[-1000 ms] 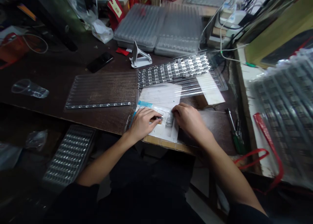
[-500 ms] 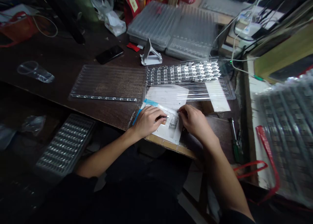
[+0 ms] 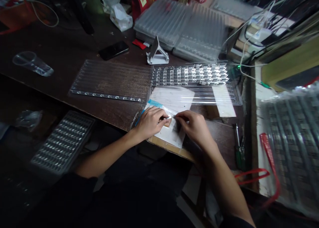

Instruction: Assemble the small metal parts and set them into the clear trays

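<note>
My left hand [image 3: 152, 122] pinches a small metal part [image 3: 166, 118] over a white board [image 3: 171, 137] at the desk's front edge. Close by on the right, my right hand [image 3: 190, 121] has thumb and forefinger brought together near that part; whatever lies between those fingertips is too small to make out. Behind the hands, a clear ribbed tray [image 3: 211, 96] carries rows of small metal connectors [image 3: 189, 74]. Another clear tray [image 3: 109, 78] lies to the left, with a single row of connectors along its front edge.
A phone [image 3: 114, 50], a white folding stand [image 3: 157, 53] and stacked clear trays [image 3: 161, 20] are farther back. A plastic cup [image 3: 33, 63] lies at the left. A screwdriver [image 3: 238, 148] rests at the right. Below the desk's left side is a filled tray [image 3: 63, 141].
My right hand has moved left, closer to the small part in my left hand. My left hand stays nearly in place. The whole view has shifted slightly.
</note>
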Demonstrator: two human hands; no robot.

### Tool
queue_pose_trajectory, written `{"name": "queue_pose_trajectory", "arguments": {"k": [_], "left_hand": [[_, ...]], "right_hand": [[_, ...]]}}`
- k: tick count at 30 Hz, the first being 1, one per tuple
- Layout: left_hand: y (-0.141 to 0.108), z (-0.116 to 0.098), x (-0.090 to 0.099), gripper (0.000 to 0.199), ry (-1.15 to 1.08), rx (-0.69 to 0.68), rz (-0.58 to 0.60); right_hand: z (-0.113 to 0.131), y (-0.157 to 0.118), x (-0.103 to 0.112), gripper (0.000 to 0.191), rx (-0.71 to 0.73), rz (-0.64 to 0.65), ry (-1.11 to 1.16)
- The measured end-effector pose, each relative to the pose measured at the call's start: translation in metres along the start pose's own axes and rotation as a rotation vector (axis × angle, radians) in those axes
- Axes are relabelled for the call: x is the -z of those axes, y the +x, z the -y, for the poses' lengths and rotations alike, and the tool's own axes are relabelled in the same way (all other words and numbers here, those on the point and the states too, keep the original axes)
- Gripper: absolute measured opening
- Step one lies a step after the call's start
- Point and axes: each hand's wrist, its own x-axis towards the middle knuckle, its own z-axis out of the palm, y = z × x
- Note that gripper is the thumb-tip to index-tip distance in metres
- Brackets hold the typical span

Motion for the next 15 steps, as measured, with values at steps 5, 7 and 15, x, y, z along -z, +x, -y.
{"name": "queue_pose_trajectory", "arguments": {"k": [5, 7, 15], "left_hand": [[-0.002, -0.002, -0.001, 0.006, -0.074, -0.021, -0.05], [-0.003, -0.001, 0.004, 0.006, -0.138, 0.013, -0.158], [0.009, 0.042, 0.067, 0.014, 0.106, 0.144, -0.372]], "right_hand": [[0.005, 0.002, -0.012, 0.02, 0.032, -0.003, 0.007], [0.007, 0.004, -0.018, 0.02, 0.075, 0.0, 0.059], [0.026, -0.003, -0.033, 0.022, 0.291, 0.101, -0.251]]}}
